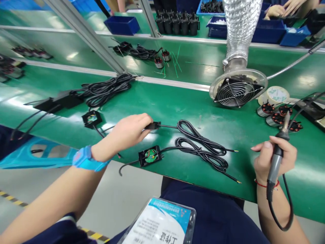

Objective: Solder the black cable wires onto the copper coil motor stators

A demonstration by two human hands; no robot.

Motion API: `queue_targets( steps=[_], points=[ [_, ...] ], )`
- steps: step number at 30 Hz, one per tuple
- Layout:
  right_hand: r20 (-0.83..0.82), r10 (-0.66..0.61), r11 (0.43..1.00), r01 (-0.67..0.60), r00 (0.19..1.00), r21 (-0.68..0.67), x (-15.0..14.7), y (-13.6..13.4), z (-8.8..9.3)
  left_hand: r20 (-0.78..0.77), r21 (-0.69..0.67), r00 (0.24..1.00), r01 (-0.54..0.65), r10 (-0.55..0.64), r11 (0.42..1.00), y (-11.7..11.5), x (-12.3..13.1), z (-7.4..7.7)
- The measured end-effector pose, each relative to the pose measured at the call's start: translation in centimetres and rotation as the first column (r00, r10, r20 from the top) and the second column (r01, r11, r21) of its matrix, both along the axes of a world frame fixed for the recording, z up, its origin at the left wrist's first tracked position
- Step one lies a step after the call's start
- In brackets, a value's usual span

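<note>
My left hand (135,128) is closed on a black plastic box (153,125) with a cable, and its palm hides most of the box. From that box a coiled black cable (195,134) runs right across the green bench. Nearer to me lies an open black housing (149,156) with a green circuit board inside and its own coiled cable (203,154), whose bare wire ends point right. In my right hand (275,156) is a soldering iron (276,159), tip pointing up and away from me. Another open housing (91,118) with a board sits left of my left hand.
A fume extractor fan (237,91) on a silver duct hangs over the back. Small motor parts (276,117) and a tape roll (273,95) stand at right. Bundled black cables (109,88) lie back left. Another person's hands (284,10) show at the top right.
</note>
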State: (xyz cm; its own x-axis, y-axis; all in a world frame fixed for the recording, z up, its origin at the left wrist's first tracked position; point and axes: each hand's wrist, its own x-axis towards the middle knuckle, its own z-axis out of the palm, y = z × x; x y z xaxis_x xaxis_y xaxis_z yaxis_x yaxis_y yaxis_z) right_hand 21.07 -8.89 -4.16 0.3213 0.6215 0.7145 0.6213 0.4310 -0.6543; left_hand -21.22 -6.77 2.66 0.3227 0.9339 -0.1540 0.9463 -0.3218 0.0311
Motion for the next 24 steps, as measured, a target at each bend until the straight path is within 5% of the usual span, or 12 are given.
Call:
queue_targets(
  steps=[2,6,10,13,16,20,24],
  points=[
    [0.01,-0.012,1.0,0.013,1.0,-0.018,0.0,0.0,0.2,-0.035,0.098,0.997,0.069,-0.066,0.993,-1.2,-0.2,-0.3],
    [0.027,0.027,1.0,-0.027,0.999,0.016,0.0,-0.4,0.4,-0.028,0.034,0.969,0.246,-0.245,0.969,-4.7,-1.5,-1.9],
    [0.147,0.257,0.962,-0.238,0.955,-0.137,-1.2,-1.0,0.8,0.025,0.062,0.991,0.132,-0.133,0.989,-8.8,-2.6,-3.2],
    [0.401,0.555,0.816,-0.383,0.729,-0.433,-3.0,-1.2,1.2,0.06,0.116,0.997,-0.061,0.054,0.991,-11.8,-3.5,-4.4],
    [0.565,0.658,0.751,-0.374,0.498,-0.544,-4.2,-1.1,1.5,0.011,0.126,0.978,-0.208,0.208,0.97,-14.2,-4.7,-6.3],
    [0.648,0.665,0.746,-0.37,0.37,-0.554,-4.2,-1.0,1.9,-0.049,0.167,0.929,-0.355,0.367,0.92,-15.4,-5.8,-8.5],
    [0.671,0.679,0.73,-0.373,0.298,-0.573,-4.2,-1.1,2.1,-0.047,0.144,0.924,-0.37,0.38,0.918,-14.3,-7.2,-7.8]
  ],
)
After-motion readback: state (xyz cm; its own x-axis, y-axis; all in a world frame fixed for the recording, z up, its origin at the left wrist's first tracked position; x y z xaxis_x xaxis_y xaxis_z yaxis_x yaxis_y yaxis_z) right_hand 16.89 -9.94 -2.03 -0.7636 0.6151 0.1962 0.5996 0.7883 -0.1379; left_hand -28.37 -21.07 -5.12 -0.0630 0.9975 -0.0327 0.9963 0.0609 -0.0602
